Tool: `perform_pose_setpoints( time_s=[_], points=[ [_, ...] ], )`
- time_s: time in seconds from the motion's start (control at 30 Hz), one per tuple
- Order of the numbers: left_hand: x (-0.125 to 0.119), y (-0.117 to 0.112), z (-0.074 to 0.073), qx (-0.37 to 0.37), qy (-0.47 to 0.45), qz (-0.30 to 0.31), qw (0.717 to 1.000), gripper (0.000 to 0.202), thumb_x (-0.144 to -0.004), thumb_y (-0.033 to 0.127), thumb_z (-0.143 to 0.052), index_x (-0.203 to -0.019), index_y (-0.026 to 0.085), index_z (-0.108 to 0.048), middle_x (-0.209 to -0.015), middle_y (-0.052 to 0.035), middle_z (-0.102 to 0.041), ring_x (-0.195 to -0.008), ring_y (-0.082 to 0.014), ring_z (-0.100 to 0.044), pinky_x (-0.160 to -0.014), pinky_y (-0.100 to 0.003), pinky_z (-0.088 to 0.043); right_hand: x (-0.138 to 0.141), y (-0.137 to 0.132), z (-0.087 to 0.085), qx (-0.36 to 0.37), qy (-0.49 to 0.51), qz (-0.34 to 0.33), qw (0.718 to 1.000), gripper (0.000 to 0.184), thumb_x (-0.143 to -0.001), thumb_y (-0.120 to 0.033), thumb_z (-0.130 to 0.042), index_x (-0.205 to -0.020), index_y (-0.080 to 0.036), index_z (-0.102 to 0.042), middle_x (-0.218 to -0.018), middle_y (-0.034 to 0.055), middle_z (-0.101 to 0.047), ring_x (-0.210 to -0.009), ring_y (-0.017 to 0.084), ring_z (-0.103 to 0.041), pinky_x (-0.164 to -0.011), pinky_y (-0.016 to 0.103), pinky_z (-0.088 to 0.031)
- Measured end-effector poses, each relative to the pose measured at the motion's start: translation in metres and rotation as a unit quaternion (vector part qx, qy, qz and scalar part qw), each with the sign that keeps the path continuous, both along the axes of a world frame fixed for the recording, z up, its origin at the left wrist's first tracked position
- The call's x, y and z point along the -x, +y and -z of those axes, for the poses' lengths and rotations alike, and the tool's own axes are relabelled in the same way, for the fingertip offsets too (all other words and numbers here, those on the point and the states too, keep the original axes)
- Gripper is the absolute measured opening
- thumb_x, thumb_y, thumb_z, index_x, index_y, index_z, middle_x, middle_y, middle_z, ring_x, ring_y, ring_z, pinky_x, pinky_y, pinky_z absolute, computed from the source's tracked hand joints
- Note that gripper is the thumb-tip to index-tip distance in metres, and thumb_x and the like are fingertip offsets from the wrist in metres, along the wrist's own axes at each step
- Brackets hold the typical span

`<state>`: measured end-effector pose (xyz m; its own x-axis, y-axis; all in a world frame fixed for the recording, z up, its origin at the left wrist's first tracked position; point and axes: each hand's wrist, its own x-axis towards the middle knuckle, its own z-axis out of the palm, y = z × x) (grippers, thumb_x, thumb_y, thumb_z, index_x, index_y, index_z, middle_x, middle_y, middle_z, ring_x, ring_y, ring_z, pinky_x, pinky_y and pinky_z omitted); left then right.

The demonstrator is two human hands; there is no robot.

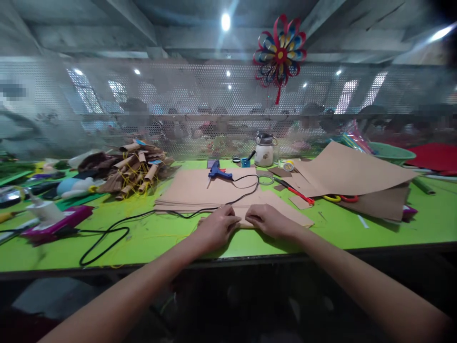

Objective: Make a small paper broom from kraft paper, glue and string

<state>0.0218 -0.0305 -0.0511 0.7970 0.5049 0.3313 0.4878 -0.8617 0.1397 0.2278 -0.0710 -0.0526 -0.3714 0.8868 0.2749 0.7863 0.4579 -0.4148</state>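
My left hand (218,227) and my right hand (270,220) are close together at the table's front, fingers closed on the near edge of a sheet of brown kraft paper (285,208). The edge between them looks folded or rolled. Right behind lies a stack of brown paper (185,190). On that stack rests a blue glue gun (218,171), its black cord (246,193) looping across the paper and past my left hand. Red-handled scissors (300,194) lie beyond my right hand.
At left stand a bundle of rolled brown paper pieces with yellow string (143,169) and a magenta power strip (59,224). Large brown sheets (357,174) lie at right. A white jug (264,152) and blue jar (245,163) stand behind, before a perforated screen (200,95).
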Motion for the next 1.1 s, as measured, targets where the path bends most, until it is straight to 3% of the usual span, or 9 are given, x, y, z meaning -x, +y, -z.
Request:
perform_pose_setpoints(
  time_s=[0.23,0.43,0.63,0.9,1.1],
  points=[
    [-0.003,-0.001,-0.004,-0.029,0.019,0.010,0.999,0.029,-0.095,0.024,-0.043,-0.085,0.016,-0.069,-0.086,-0.0076,-0.057,-0.080,-0.0185,-0.051,-0.068,-0.030,-0.042,0.000,0.003,0.005,-0.024,-0.008,0.028,0.999,0.015,-0.090,-0.017,-0.055,-0.084,-0.013,-0.068,-0.083,0.0083,-0.064,-0.077,0.018,-0.054,-0.070,0.029,-0.040],
    [-0.003,0.002,0.001,-0.056,0.031,0.010,0.998,0.031,-0.096,0.034,-0.045,-0.086,0.016,-0.068,-0.088,-0.0076,-0.056,-0.086,-0.0213,-0.051,-0.072,-0.033,-0.041,-0.001,0.005,0.007,0.001,-0.003,0.034,0.999,0.015,-0.091,-0.017,-0.053,-0.084,-0.015,-0.066,-0.082,0.0060,-0.066,-0.074,0.017,-0.057,-0.067,0.028,-0.041],
    [-0.001,0.005,0.005,-0.056,0.027,0.016,0.998,0.030,-0.097,0.033,-0.044,-0.086,0.016,-0.066,-0.089,-0.0079,-0.056,-0.089,-0.0223,-0.051,-0.077,-0.036,-0.042,0.000,0.005,0.002,0.025,-0.001,0.034,0.999,0.015,-0.091,-0.020,-0.051,-0.086,-0.016,-0.065,-0.084,0.0057,-0.067,-0.074,0.017,-0.058,-0.067,0.028,-0.042],
    [0.000,0.007,0.001,-0.045,0.037,0.026,0.998,0.022,-0.097,0.029,-0.043,-0.095,0.019,-0.062,-0.086,-0.0052,-0.059,-0.080,-0.0188,-0.053,-0.067,-0.031,-0.040,0.004,0.004,0.000,0.044,-0.008,0.046,0.998,0.017,-0.094,-0.022,-0.049,-0.086,-0.016,-0.062,-0.084,0.0061,-0.066,-0.075,0.018,-0.057,-0.066,0.027,-0.042],
    [0.001,0.014,0.006,-0.098,0.057,0.050,0.992,0.017,-0.094,0.022,-0.049,-0.081,0.018,-0.060,-0.080,-0.0035,-0.059,-0.077,-0.0191,-0.051,-0.066,-0.032,-0.038,0.006,0.003,0.002,0.058,0.017,0.061,0.996,0.012,-0.092,-0.019,-0.052,-0.082,-0.017,-0.059,-0.081,0.0039,-0.063,-0.073,0.017,-0.055,-0.065,0.027,-0.041]
  ],
)
